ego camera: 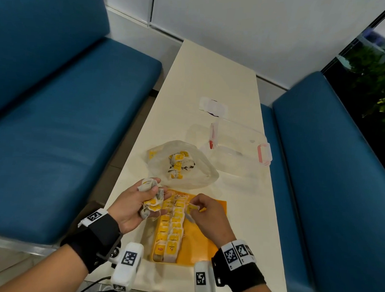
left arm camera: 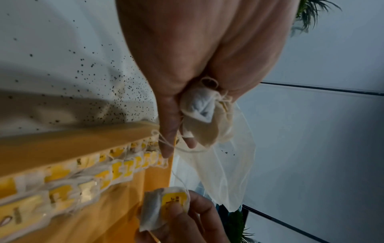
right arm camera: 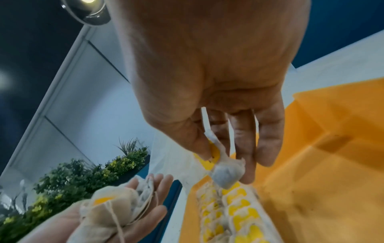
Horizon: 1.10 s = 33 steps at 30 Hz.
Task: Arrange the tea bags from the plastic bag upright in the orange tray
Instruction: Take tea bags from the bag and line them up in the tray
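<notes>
The orange tray (ego camera: 201, 243) lies on the table's near end and holds two rows of upright tea bags (ego camera: 171, 224) with yellow tags along its left side. My left hand (ego camera: 138, 201) hovers palm up over the tray's far left corner and grips a bunch of tea bags (ego camera: 150, 196). My right hand (ego camera: 203, 209) pinches a single tea bag (ego camera: 193, 207) by its yellow tag above the rows. That single tea bag (right arm camera: 226, 174) hangs from thumb and fingers (right arm camera: 245, 148). Just beyond the tray, the clear plastic bag (ego camera: 192, 174) holds more tea bags (ego camera: 177, 165).
A clear storage box (ego camera: 240, 145) with red latches and a small clear lid (ego camera: 213, 107) sit farther along the cream table (ego camera: 212, 76). Blue bench seats (ego camera: 66, 129) flank the table. Loose tea specks (left arm camera: 93, 78) dot the tabletop. The tray's right half is bare orange.
</notes>
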Tool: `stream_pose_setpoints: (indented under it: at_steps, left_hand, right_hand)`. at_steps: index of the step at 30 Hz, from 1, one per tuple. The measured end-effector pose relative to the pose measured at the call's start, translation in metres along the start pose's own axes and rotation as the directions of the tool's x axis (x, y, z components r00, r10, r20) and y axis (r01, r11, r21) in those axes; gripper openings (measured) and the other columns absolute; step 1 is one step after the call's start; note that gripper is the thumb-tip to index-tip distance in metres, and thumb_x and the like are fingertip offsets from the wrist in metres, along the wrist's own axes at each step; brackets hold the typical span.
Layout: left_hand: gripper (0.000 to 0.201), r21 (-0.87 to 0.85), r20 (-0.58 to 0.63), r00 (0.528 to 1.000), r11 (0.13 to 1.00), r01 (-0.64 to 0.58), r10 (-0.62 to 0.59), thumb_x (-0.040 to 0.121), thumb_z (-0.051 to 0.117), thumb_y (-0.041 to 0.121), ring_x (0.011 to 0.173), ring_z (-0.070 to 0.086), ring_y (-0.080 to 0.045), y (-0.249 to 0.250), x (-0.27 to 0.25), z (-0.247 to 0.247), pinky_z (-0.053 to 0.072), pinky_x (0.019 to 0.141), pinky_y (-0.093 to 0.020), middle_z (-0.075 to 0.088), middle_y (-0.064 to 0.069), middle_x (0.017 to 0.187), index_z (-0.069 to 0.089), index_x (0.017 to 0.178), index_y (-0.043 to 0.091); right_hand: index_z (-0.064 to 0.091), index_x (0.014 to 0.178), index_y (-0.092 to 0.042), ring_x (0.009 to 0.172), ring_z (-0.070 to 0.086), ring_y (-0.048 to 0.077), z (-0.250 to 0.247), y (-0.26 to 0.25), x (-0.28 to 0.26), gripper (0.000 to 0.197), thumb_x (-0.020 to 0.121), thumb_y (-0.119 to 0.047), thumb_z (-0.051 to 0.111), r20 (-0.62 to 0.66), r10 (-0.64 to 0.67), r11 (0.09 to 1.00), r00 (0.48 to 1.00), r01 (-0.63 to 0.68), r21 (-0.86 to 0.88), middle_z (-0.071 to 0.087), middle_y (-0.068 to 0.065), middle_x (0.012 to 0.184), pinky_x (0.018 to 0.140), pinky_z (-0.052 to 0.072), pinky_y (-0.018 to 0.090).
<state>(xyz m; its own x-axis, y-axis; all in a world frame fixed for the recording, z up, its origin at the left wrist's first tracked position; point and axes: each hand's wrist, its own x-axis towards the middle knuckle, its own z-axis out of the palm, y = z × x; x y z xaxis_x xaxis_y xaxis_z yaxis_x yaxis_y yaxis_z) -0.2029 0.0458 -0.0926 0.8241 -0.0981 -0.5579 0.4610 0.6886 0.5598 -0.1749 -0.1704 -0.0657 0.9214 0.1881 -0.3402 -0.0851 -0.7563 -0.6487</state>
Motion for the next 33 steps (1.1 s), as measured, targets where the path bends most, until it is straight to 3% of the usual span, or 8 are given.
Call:
stream_pose_setpoints:
  at_steps: [2,4,8,12,14,20,28,33]
  left_hand:
    - [0.024,0.020,-0.002,1.000,1.000,0.012,-0.012,0.101,0.052,0.003,0.110,0.070,-0.034,-0.001,0.000,-0.002,0.061,0.077,-0.056,0.072,-0.020,0.112,0.060,0.122,0.010]
    - [0.023,0.036,-0.004,1.000,0.999,0.020,-0.020,0.100,0.052,0.002,0.110,0.070,-0.035,-0.003,-0.001,-0.002,0.061,0.076,-0.055,0.071,-0.021,0.112,0.060,0.121,0.009]
    - [0.021,0.076,0.006,1.000,0.997,0.028,-0.029,0.100,0.053,0.002,0.107,0.071,-0.035,-0.007,-0.002,-0.001,0.060,0.077,-0.054,0.071,-0.021,0.110,0.061,0.119,0.008]
    - [0.023,0.114,0.013,0.999,0.993,0.032,-0.034,0.099,0.054,0.002,0.108,0.071,-0.035,-0.012,-0.002,-0.001,0.057,0.081,-0.057,0.070,-0.020,0.110,0.062,0.120,0.008]
    - [0.026,0.126,0.018,0.999,0.991,0.035,-0.038,0.099,0.054,0.001,0.109,0.070,-0.036,-0.014,-0.001,-0.001,0.057,0.082,-0.058,0.071,-0.019,0.109,0.060,0.123,0.006]
    - [0.029,0.150,0.030,0.998,0.988,0.041,-0.046,0.097,0.056,-0.002,0.109,0.070,-0.038,-0.018,0.001,-0.002,0.059,0.081,-0.053,0.072,-0.020,0.108,0.057,0.126,0.003]
    - [0.028,0.155,0.018,0.998,0.986,0.059,-0.063,0.097,0.055,-0.005,0.105,0.072,-0.036,-0.018,0.002,-0.003,0.060,0.082,-0.050,0.071,-0.024,0.113,0.059,0.123,0.003]
    - [0.028,0.157,0.008,0.998,0.985,0.068,-0.070,0.096,0.056,-0.005,0.105,0.072,-0.037,-0.018,0.003,-0.003,0.062,0.079,-0.048,0.072,-0.023,0.110,0.059,0.123,0.003]
  right_hand:
    - [0.062,0.084,-0.028,0.073,0.054,0.000,-0.004,0.004,0.004,0.012,0.087,-0.016,0.062,-0.038,-0.015,0.997,0.999,0.012,-0.077,0.060,-0.012,0.084,0.061,0.038,0.010]
    - [0.066,0.087,-0.025,0.083,0.056,0.005,-0.005,0.008,0.009,0.006,0.088,-0.019,0.065,-0.067,-0.038,0.986,0.997,0.027,-0.165,0.059,-0.007,0.094,0.065,0.036,0.008]
    - [0.072,0.095,-0.018,0.086,0.055,0.012,-0.006,0.013,0.020,0.010,0.090,-0.020,0.064,-0.083,-0.066,0.954,0.994,0.039,-0.296,0.056,-0.001,0.097,0.072,0.040,0.020]
    - [0.063,0.086,-0.020,0.083,0.057,0.019,-0.006,0.015,0.027,0.007,0.090,-0.015,0.059,-0.067,-0.091,0.889,0.994,0.051,-0.455,0.065,0.000,0.095,0.066,0.043,0.029]
    - [0.063,0.090,-0.017,0.087,0.059,0.021,-0.004,0.016,0.031,0.010,0.090,-0.012,0.055,-0.049,-0.083,0.860,0.995,0.047,-0.508,0.065,0.002,0.099,0.067,0.044,0.030]
    - [0.070,0.102,-0.013,0.097,0.061,0.025,0.007,0.025,0.039,0.018,0.090,-0.008,0.057,-0.032,-0.119,0.810,0.992,0.078,-0.581,0.052,0.004,0.114,0.075,0.053,0.035]
    - [0.067,0.104,-0.013,0.110,0.054,0.024,0.012,0.021,0.043,0.019,0.096,-0.028,0.057,-0.058,-0.176,0.780,0.983,0.104,-0.617,0.054,0.004,0.121,0.078,0.053,0.038]
    - [0.063,0.110,-0.012,0.109,0.056,0.025,0.009,0.013,0.044,0.019,0.096,-0.019,0.054,-0.070,-0.177,0.796,0.982,0.101,-0.597,0.059,0.006,0.121,0.078,0.049,0.034]
